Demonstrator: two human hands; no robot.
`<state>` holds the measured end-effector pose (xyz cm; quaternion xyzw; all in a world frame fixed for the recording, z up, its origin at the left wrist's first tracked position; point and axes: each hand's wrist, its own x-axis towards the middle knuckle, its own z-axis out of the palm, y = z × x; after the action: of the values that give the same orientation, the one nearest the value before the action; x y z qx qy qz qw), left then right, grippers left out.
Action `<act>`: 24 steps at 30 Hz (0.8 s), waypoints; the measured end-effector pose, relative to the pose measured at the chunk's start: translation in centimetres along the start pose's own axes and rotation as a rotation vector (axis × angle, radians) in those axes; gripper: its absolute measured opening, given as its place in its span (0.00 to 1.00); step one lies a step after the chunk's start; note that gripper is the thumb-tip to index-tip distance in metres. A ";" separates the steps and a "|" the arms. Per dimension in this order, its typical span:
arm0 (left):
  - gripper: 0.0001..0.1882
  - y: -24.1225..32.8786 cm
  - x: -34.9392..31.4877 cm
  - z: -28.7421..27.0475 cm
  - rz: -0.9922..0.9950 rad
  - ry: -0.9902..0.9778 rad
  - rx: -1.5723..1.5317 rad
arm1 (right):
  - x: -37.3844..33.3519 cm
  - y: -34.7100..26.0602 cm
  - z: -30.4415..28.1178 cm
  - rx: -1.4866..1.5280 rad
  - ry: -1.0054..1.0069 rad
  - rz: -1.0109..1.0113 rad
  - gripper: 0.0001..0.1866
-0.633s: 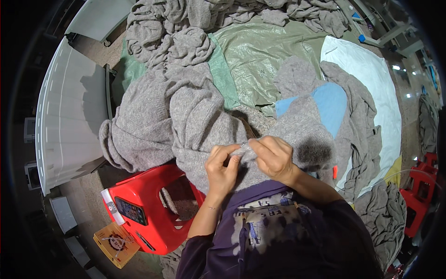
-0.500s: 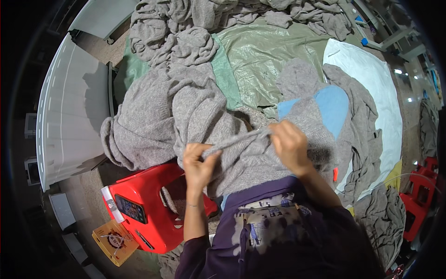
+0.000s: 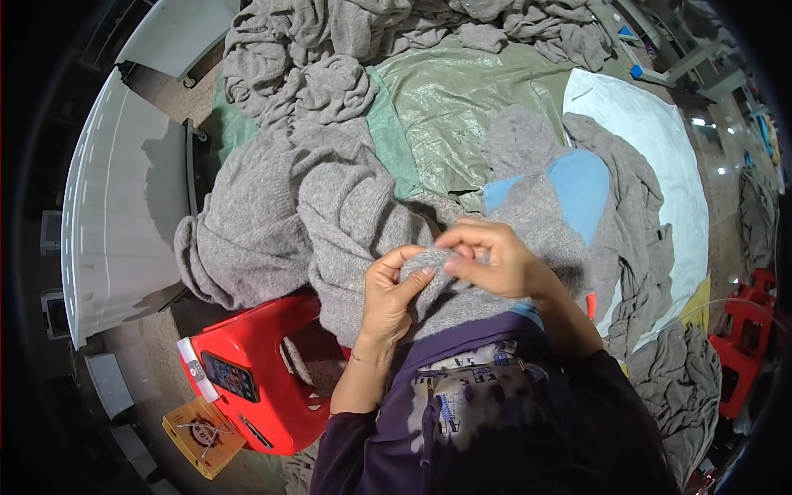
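A grey knitted garment lies over my lap and spreads away to the left in thick folds. My left hand pinches a bunched edge of it between thumb and fingers. Close beside it, my right hand curls at the same bunched edge, its fingertips slightly smeared by motion. The two hands nearly meet above my lap, with the gathered knit between them. Part of that edge is hidden behind my fingers.
To my left stands a red plastic stool bearing a phone and a white device. A yellow box is beside it. Grey knits heap at the far side; green sheeting and a white sheet cover the floor.
My hands have come together: the left moved right, the right moved slightly left. The edge stretched between them is now bunched up.
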<state>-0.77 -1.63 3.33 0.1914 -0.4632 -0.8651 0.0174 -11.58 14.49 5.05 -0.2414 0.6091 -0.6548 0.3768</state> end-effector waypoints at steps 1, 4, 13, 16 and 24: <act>0.12 -0.1 0.0 0.0 -0.006 0.032 -0.017 | 0.4 0.8 0.1 -0.004 -0.023 -0.059 0.05; 0.11 -0.3 0.1 -1.1 -0.071 -0.033 -0.115 | 0.9 1.9 0.2 0.020 0.037 -0.102 0.04; 0.08 -1.3 0.8 -0.7 -0.036 0.128 0.007 | 1.5 2.6 1.4 -0.215 0.180 -0.124 0.05; 0.07 -1.1 1.1 -0.9 -0.068 0.113 -0.051 | 1.5 2.7 1.4 -0.268 0.176 -0.138 0.05; 0.06 -1.2 0.7 -1.6 0.041 0.094 -0.070 | 1.9 2.6 1.2 -0.490 -0.087 -0.228 0.12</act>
<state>-0.69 -2.33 1.30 0.2218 -0.4353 -0.8702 0.0635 -11.28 12.36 2.43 -0.4204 0.7013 -0.5152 0.2569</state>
